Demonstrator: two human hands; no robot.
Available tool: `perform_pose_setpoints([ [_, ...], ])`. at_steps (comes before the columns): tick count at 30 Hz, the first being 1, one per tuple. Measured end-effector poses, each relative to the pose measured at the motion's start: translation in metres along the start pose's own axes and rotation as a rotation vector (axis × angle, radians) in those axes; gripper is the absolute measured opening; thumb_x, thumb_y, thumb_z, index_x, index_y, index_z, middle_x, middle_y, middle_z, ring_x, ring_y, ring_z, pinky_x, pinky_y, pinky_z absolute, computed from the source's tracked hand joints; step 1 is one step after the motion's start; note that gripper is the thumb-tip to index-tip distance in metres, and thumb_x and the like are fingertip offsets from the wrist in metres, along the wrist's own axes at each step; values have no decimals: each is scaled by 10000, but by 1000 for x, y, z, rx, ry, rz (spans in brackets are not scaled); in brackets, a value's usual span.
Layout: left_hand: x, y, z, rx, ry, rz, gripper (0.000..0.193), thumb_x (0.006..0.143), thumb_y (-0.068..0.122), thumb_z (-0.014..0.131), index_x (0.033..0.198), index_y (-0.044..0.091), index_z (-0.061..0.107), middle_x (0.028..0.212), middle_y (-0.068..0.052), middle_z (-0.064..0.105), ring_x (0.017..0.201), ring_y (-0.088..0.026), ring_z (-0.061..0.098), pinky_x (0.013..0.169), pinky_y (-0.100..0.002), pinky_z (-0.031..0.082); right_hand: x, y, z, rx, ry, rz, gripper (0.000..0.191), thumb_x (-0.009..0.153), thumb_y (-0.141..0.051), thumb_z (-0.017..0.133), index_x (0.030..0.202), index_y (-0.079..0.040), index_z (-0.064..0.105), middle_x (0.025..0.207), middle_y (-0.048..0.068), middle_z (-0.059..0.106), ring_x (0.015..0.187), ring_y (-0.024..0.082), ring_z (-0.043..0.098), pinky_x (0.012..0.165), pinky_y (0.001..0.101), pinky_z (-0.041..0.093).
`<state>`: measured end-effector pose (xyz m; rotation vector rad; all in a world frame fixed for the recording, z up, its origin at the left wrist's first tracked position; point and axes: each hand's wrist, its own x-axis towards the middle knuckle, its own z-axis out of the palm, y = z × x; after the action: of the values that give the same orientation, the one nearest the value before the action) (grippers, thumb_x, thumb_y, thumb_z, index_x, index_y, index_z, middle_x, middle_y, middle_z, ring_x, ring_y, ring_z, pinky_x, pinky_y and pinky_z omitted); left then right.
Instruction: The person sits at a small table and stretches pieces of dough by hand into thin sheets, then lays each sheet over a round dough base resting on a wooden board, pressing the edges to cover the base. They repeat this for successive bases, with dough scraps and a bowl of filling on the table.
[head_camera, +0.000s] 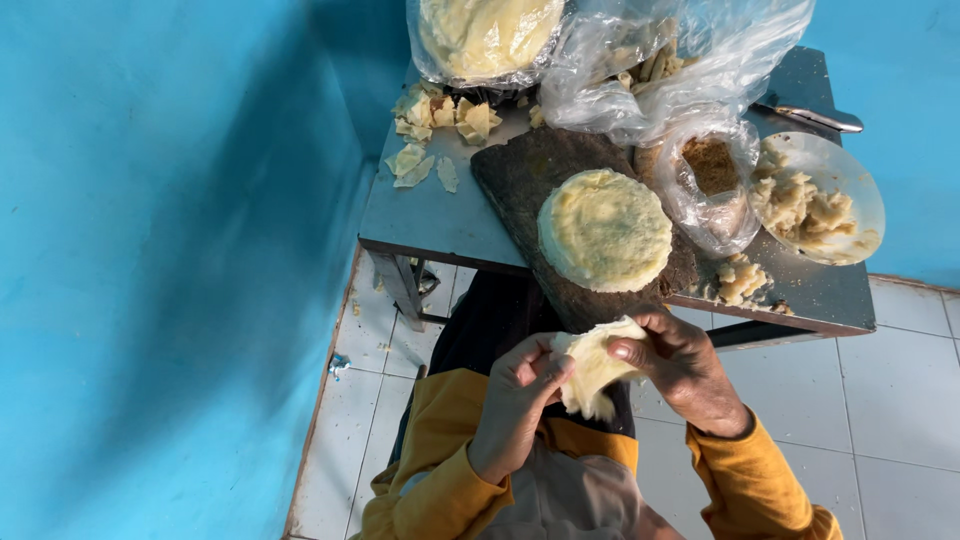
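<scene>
Two-handed grip on soft, floppy dough sheet

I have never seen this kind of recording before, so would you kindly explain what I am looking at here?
There is no machine: one camera worn on a person's head looks down at their own two bare hands, in yellow sleeves. The left hand and right hand together pinch a thin pale sheet of dough over the lap. Ahead stands a small grey table against a blue wall. On it lies a dark board bearing a round stack of dough sheets. Beside it are a small open bag of brown filling, a plate of pale mash, larger plastic bags and dough scraps.
</scene>
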<state>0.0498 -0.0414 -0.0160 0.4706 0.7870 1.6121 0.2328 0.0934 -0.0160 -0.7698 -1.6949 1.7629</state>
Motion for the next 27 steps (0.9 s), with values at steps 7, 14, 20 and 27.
perform_pose_setpoints([
  [7, -6, -11, 2, 38, 3, 16, 170, 989, 148, 719, 1077, 3, 705, 954, 1, 705, 839, -35, 607, 757, -217, 503, -11, -24, 19, -541, 166, -446, 443, 919, -177, 696, 1291, 32, 578, 1229, 113, 623, 1108, 156, 659, 921, 313, 596],
  [14, -8, -12, 3, -15, 12, 104, 207, 1022, 190, 673, 1095, -1, 702, 902, 4, 688, 791, -52, 617, 747, -242, 532, -37, -45, 62, -753, 230, -396, 467, 760, -203, 834, 1173, -54, 675, 1155, 93, 681, 865, 165, 657, 765, 312, 599],
  [20, -12, -11, 9, 56, -26, 128, 293, 1005, 147, 665, 1252, -10, 672, 977, 4, 697, 873, -41, 614, 806, -225, 522, -43, -57, 86, -806, 297, -419, 474, 703, -140, 849, 1107, -24, 628, 1146, 140, 648, 941, 241, 659, 794, 339, 568],
  [27, -12, -24, -4, 172, 5, 243, 260, 1038, 74, 665, 1268, -47, 687, 1000, -36, 697, 881, -64, 614, 824, -242, 520, -48, -23, 53, -277, 281, -209, 187, 916, 1, 685, 1097, -29, 649, 1035, 121, 688, 922, 180, 660, 758, 333, 550],
])
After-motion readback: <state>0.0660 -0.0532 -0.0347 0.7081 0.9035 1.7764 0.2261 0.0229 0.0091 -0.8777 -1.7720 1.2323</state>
